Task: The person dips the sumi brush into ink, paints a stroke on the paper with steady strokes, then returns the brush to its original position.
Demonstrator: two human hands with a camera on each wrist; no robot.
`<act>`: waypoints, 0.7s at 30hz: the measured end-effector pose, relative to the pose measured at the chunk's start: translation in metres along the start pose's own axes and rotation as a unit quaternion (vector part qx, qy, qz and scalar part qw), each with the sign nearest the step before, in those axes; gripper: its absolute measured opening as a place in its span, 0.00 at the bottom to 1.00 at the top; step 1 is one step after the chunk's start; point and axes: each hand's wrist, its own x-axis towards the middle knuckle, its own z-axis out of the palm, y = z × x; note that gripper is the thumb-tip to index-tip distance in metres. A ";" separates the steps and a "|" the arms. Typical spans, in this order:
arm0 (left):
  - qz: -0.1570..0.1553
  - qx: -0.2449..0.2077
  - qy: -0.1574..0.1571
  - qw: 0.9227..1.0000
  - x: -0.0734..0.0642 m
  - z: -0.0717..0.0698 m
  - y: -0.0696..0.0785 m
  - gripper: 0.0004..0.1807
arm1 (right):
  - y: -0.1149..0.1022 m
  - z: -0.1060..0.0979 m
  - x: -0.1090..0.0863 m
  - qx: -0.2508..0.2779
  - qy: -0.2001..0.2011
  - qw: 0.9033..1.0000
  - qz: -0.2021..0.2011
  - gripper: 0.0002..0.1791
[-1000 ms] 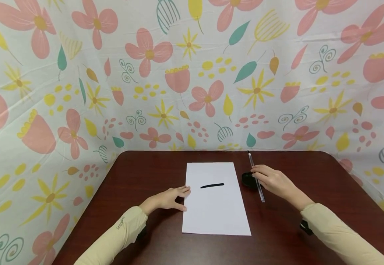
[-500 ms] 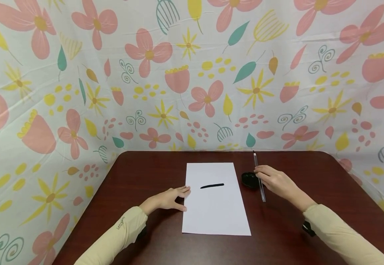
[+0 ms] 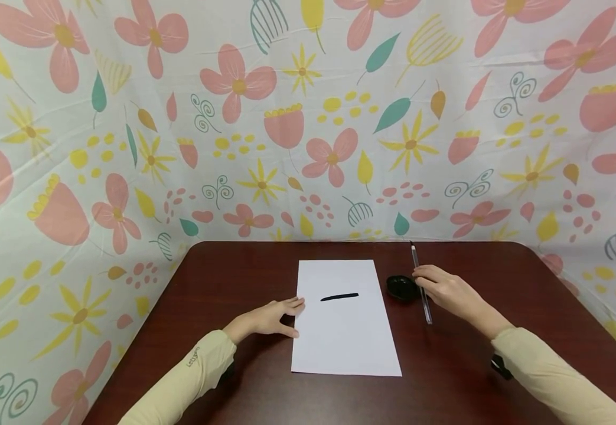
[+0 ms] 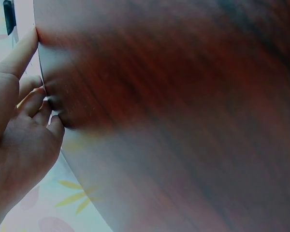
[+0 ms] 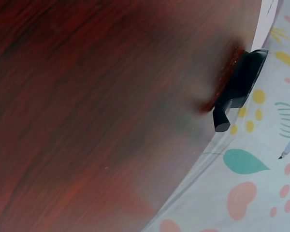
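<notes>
A white sheet of paper (image 3: 345, 342) lies on the dark wooden table, bearing one black, slightly slanted stroke (image 3: 339, 297). My left hand (image 3: 267, 319) rests at its left edge, fingers spread; in the left wrist view, the left hand (image 4: 26, 130) touches the paper's edge. Right of the sheet, my right hand (image 3: 451, 292) pinches a thin clear-barrelled brush (image 3: 425, 306). The brush's dark tip points up and away from me. Just left of that hand sits a small black dish (image 3: 400, 288); the right wrist view shows the black dish (image 5: 241, 79) with a stubby projection.
The wooden table (image 3: 244, 265) reaches back to a flower-printed cloth (image 3: 308, 147), which hangs behind it and on the left. A black device (image 3: 501, 366) shows under the right sleeve.
My right hand has moved a little to the right with the brush, away from the black dish. The left hand, paper and stroke stay put.
</notes>
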 end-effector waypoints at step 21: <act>-0.009 0.007 -0.002 1.000 0.000 -0.001 -0.003 0.41 | 0.000 -0.004 -0.014 0.006 -0.086 0.996 -0.013 0.26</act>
